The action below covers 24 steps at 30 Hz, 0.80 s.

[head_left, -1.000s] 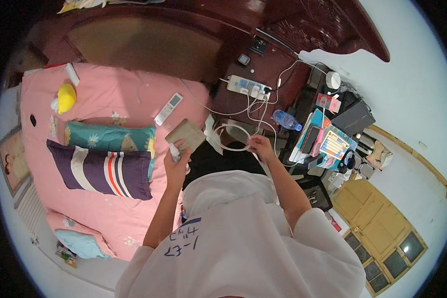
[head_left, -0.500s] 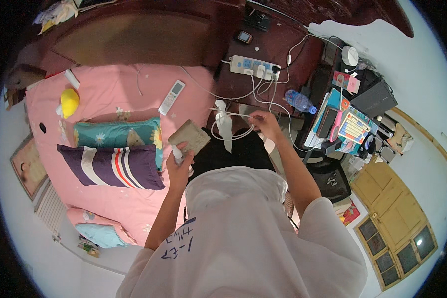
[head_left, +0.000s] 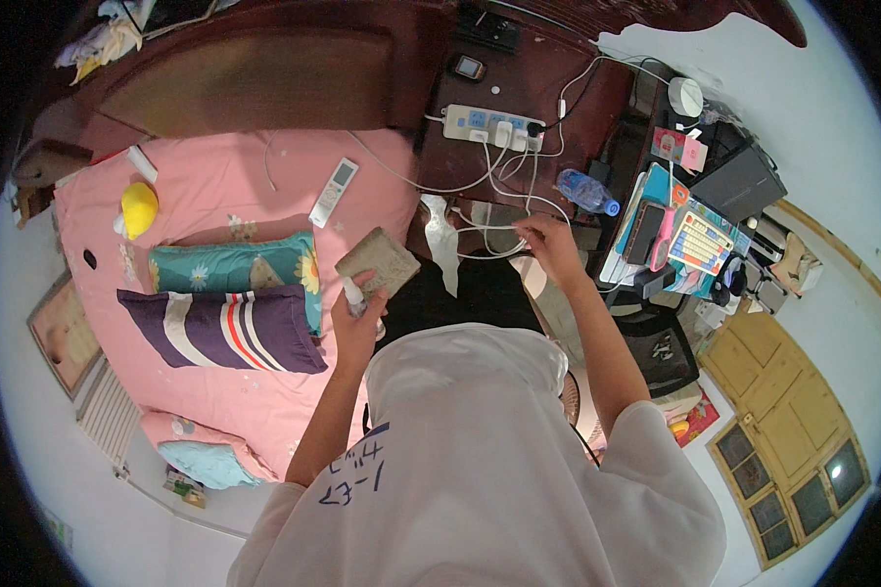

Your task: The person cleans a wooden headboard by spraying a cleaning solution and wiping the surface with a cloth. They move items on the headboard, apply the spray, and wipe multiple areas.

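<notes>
My left hand [head_left: 358,318] is closed around a small white bottle [head_left: 353,292] and a folded grey-brown cloth [head_left: 386,258], held above the bed's edge. To the right, my right hand [head_left: 552,247] pinches a white cable [head_left: 491,256] that hangs in loose loops in front of my dark trousers. A crumpled white tissue [head_left: 440,241] shows behind the left end of those loops; what supports it I cannot tell. More white cables run from the power strip [head_left: 465,124] down toward my right hand.
A pink bed [head_left: 225,186] with a white remote control [head_left: 334,193] and a striped pillow [head_left: 225,328] lies left. The power strip rests on a dark red cabinet [head_left: 533,78]. Right of it are a plastic bottle [head_left: 585,191], a cluttered desk with a keyboard [head_left: 700,243], and a black chair [head_left: 651,347].
My right hand has moved a little to the right with the cable, drawing its loops that way. My left hand keeps its hold on the bottle and cloth. The view has shifted slightly.
</notes>
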Motion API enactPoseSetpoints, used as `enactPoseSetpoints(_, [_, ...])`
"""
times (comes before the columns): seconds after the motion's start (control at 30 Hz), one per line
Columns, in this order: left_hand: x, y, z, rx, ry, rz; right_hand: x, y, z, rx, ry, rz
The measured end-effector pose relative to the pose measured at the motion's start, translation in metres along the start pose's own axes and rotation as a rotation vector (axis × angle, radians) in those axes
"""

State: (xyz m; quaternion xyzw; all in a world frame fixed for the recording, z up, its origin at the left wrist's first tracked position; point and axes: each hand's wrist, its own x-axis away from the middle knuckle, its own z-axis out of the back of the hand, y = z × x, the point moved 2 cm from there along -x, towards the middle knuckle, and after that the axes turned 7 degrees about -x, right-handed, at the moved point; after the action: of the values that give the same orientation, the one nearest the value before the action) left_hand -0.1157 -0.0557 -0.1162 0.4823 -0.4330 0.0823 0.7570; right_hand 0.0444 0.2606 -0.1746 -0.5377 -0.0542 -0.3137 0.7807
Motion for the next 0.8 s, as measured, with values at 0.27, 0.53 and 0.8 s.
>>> enactPoseSetpoints(0.27, [0.001,0.001,-0.003,-0.024,0.000,-0.020,-0.024,-0.016,0.007,0.055,0.028,0.100])
enactPoseSetpoints(0.53, [0.005,-0.004,-0.001,-0.036,-0.006,-0.007,-0.047,0.040,0.008,0.354,-0.061,0.148])
enactPoseSetpoints(0.8, [0.006,-0.003,-0.003,-0.064,-0.003,0.013,-0.044,0.083,0.010,0.207,0.217,0.037])
